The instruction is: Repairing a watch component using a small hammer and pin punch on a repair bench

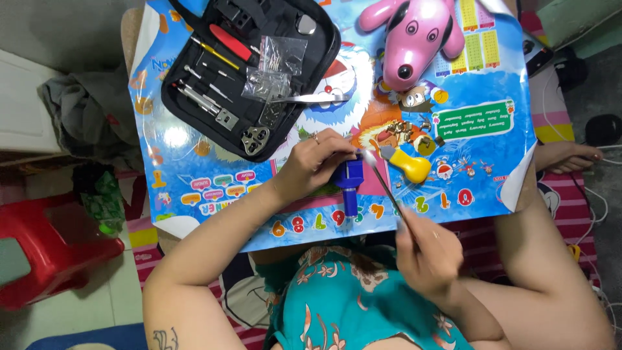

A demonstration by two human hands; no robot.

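The left hand [314, 162] rests on the colourful poster-covered surface [479, 162], its fingers closed around a blue watch-link remover [350, 185] standing just right of it. The right hand [424, 249] hovers nearer the body, fingers pinched on a thin metal tool [381, 178] (its tip ends just beside the blue tool's top). A yellow-handled tool [408, 166] lies to the right, an open black tool case [249, 71] behind, and a pink toy dog [414, 35] beyond.
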